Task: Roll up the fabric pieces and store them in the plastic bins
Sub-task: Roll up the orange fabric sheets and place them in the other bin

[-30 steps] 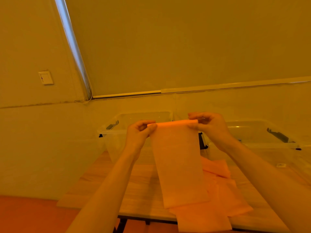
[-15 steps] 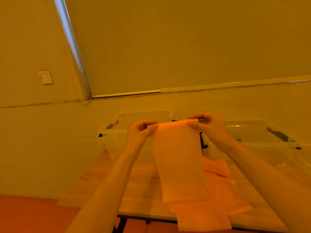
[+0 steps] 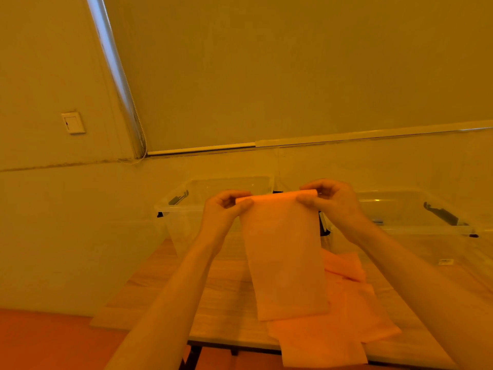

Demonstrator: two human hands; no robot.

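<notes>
wall switch (image 3: 73,122), wooden table (image 3: 226,303)

two bins (image 3: 213,206) behind fabric pieces (image 3: 344,324) on table (image 3: 165,295)

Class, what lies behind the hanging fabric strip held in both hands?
Behind the fabric strip, two clear bins stand on the table. Where the bins meet is covered, as is part of the loose fabric.

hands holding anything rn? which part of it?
Yes: one fabric piece, pinched by both hands along its top edge, left hand at the left corner, right hand at the right. The rest hangs down toward the table.
</notes>
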